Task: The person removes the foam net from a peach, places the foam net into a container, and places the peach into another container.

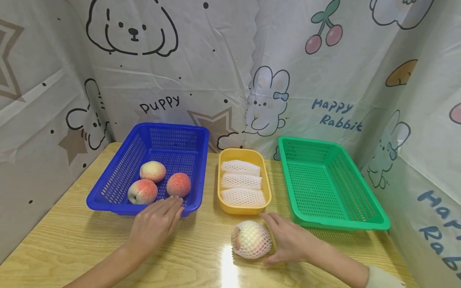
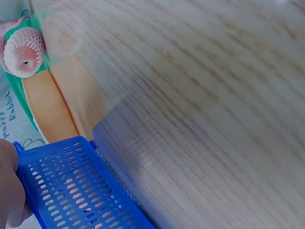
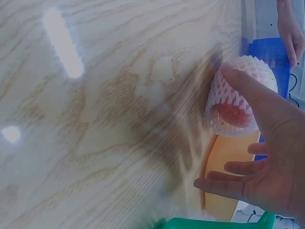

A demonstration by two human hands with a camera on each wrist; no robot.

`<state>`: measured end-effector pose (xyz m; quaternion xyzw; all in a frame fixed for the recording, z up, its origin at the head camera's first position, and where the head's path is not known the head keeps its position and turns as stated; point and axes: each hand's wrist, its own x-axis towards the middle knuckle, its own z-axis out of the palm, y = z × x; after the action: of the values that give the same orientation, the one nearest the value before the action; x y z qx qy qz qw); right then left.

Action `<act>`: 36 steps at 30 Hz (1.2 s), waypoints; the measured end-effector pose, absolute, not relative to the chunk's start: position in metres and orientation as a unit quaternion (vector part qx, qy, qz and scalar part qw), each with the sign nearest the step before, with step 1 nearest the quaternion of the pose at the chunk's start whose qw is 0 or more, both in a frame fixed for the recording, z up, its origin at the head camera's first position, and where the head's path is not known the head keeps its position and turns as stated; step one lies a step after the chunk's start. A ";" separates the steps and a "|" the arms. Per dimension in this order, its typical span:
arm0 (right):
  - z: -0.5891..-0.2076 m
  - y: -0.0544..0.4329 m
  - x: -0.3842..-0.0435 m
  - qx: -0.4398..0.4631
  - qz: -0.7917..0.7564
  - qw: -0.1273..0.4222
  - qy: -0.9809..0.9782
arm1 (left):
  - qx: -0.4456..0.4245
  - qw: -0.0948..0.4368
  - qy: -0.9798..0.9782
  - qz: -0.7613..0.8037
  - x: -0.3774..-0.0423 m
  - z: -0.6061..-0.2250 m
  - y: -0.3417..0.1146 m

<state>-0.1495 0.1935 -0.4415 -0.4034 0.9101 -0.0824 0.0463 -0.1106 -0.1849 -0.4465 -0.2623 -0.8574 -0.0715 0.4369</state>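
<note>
A peach in a white foam net (image 1: 251,239) sits on the table in front of the yellow tray (image 1: 245,210). Just to its right is my right hand (image 1: 291,240), fingers and thumb spread; the right wrist view shows the thumb in front of the netted peach (image 3: 236,114), and whether they touch I cannot tell. My left hand (image 1: 155,224) reaches over the near rim of the blue basket (image 1: 108,207), fingers extended toward a red peach (image 1: 179,185). Its fingertips partly cover that peach's lower edge, so contact is unclear. Two more peaches (image 1: 143,191) lie to the left.
Three white foam nets (image 1: 242,181) lie in the yellow tray, between the two baskets. On the right stands a green basket (image 1: 324,196), nothing visible inside it. A printed curtain (image 1: 216,60) hangs behind the wooden table (image 1: 194,256).
</note>
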 end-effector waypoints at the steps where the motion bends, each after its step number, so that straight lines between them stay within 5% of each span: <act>1: -0.442 0.193 -0.150 -0.405 -0.084 0.045 0.909 | -0.262 0.436 -0.858 -0.071 -0.111 -0.447 -0.185; 36: -0.452 0.155 -0.152 -0.448 -0.105 0.037 0.887 | -0.257 0.424 -0.866 -0.068 -0.110 -0.447 -0.186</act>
<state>-0.1522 0.1554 -0.4520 -0.4483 0.8869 -0.1054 0.0367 -0.1098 -0.1856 -0.4467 -0.2569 -0.8659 -0.0680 0.4239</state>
